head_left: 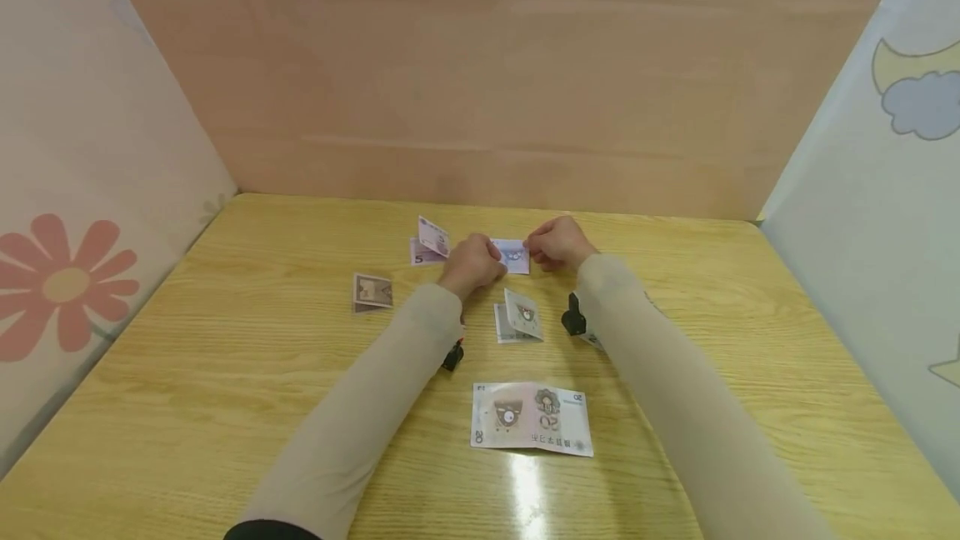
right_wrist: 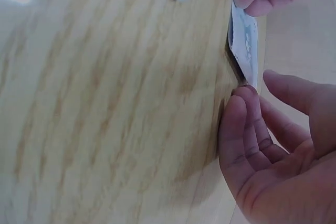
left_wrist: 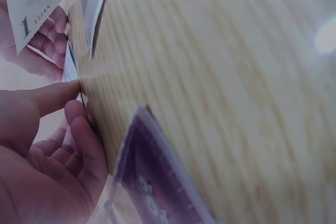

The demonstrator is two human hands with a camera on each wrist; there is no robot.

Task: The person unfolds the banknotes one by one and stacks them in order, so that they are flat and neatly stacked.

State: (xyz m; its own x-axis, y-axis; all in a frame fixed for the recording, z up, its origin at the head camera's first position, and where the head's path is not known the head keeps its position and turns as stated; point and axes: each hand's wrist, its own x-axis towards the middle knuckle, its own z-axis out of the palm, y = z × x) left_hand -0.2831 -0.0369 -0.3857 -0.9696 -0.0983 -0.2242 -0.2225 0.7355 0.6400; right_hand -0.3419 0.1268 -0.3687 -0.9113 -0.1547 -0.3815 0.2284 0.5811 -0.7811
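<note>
A small folded bluish-purple play banknote (head_left: 514, 257) lies at the far middle of the table, between both hands. My left hand (head_left: 472, 263) pinches its left end with thumb and fingers; the left wrist view shows this hand (left_wrist: 50, 145) up close. At the opposite corner, my right hand (head_left: 560, 243) holds the note by its edge. In the right wrist view, the fingertips of that hand (right_wrist: 273, 140) meet the note's corner (right_wrist: 244, 45). Nearer to me stands a half-folded 1 yuan note (head_left: 519, 317), its upper flap raised.
Left of the left hand, a folded purple 5 note (head_left: 431, 242) has its flap up. A folded brown note (head_left: 372, 292) lies farther left. An unfolded 20 note (head_left: 531, 419) lies near the front of the wooden table (head_left: 225, 407). A board (head_left: 487, 82) rises behind.
</note>
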